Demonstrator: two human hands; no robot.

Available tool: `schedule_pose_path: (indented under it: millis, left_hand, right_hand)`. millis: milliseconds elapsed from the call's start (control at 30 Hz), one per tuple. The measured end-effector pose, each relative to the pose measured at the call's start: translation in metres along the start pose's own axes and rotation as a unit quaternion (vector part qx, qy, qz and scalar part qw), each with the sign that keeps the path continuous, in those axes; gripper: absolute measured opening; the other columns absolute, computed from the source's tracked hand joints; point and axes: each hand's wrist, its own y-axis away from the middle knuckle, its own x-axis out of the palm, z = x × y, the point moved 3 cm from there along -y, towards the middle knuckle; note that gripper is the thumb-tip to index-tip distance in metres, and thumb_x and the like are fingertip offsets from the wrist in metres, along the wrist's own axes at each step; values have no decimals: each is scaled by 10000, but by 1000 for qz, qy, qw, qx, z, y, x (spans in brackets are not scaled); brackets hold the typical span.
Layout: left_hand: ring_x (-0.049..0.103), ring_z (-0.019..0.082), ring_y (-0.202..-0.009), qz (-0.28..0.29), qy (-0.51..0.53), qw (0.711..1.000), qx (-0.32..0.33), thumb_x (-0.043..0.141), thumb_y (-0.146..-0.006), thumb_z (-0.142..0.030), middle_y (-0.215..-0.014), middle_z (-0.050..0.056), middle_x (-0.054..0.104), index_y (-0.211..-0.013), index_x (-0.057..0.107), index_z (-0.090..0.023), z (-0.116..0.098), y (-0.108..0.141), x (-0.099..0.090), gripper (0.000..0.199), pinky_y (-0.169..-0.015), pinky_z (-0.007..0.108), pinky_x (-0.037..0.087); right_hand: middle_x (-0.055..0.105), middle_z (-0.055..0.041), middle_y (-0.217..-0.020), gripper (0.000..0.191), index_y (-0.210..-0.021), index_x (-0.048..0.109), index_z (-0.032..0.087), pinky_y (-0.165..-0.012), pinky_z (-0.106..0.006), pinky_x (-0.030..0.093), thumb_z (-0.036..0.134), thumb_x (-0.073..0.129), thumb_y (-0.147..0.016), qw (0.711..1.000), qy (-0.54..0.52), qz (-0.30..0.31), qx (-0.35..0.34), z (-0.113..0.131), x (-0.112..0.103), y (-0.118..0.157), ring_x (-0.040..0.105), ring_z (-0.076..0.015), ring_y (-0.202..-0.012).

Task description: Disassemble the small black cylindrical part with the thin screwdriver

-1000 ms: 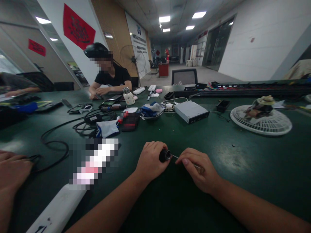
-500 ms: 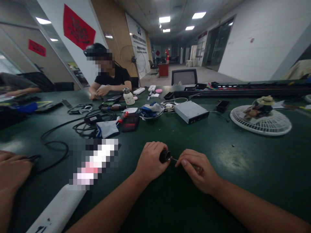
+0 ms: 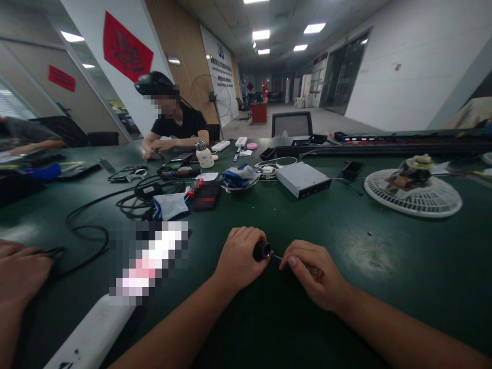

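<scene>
Between the curled fingers and thumb of the left hand [image 3: 241,259] sits a black cylindrical part [image 3: 260,250], clamped on its side with its round open end turned toward the right hand [image 3: 313,275]. Those right fingers are closed around the amber handle of a screwdriver [image 3: 315,271], the index finger and thumb lying along it, and its thin metal shaft runs out past their tips toward the lower rim of the opening; whether the shaft touches the rim I cannot tell. Both sets of fingers are just above the green table [image 3: 384,307], the two hands near each other but apart. Beyond the left fingertips stands a bowl [image 3: 246,188] with a blue and white cloth [image 3: 240,174] in it, and beyond the gap between the hands lies a silver optical drive [image 3: 302,178] with a black front. Well to the right of the right fingers rests a white fan guard [image 3: 438,201] with a motor [image 3: 417,171] on top. Off to the left of the left fingers are a looped black cable [image 3: 106,237] and, at the edge, another person's hand [image 3: 23,274].
</scene>
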Motion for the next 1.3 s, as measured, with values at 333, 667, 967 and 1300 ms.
schedule_pose_path:
  millis: [333,667,967,1300]
  left_hand:
    - [588,234,-858,-4,2,1000,-3,715,-765,-227,-884,24,655,-870,552,-223,-1,1,0,194,-814,405,417]
    - [583,238,-871,6,2,1000,-4,704,-754,-199,-889,23,650,-884,549,-226,0,0,0,204,-822,404,408]
    - [578,229,-869,12,2,1000,-6,701,-759,-203,-885,14,641,-884,552,-217,-1,0,0,195,-828,396,398]
    - [581,230,-888,14,-7,1000,-8,706,-797,-263,-913,17,646,-935,560,-211,-1,0,0,207,-823,397,398]
  right_hand:
    - [663,-48,-805,261,-892,686,190,-687,-311,468,239,456,-1007,1000,-15,15,-22,2,2,1,625,-178,-751]
    - [684,-59,-886,236,-944,690,197,-707,-308,484,235,467,-1010,1000,-26,3,-8,1,1,0,638,-180,-798]
    - [645,-43,-783,264,-867,678,184,-658,-311,452,244,461,-1004,1000,-3,12,1,0,0,1,613,-169,-707]
    - [659,-42,-870,126,-944,658,204,-720,-327,479,238,542,-980,988,70,-123,59,-6,-6,0,624,-191,-797]
